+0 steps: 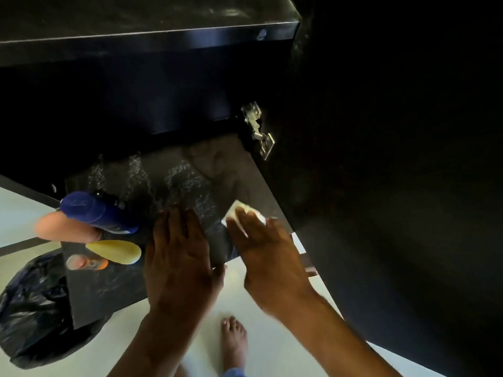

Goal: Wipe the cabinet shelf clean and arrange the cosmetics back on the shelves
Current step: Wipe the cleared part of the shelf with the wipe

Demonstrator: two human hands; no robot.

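A dark cabinet shelf [174, 175] lies below me, streaked with wet smears. My left hand [177, 257] rests flat on its front edge, fingers straight. My right hand [261, 248] presses a white cloth [239, 210] onto the shelf's right part; most of the cloth is hidden under the fingers. Cosmetics lie at the shelf's left end: a blue bottle [95, 210], a peach tube [65, 227], a yellow tube [114, 251] and a small orange item [87, 262].
An upper black shelf [149, 42] overhangs the work area. The open cabinet door [394, 186] with a metal hinge [257, 129] stands to the right. A black plastic bag [35, 308] sits on the pale floor at left. A bare foot [234, 341] stands below.
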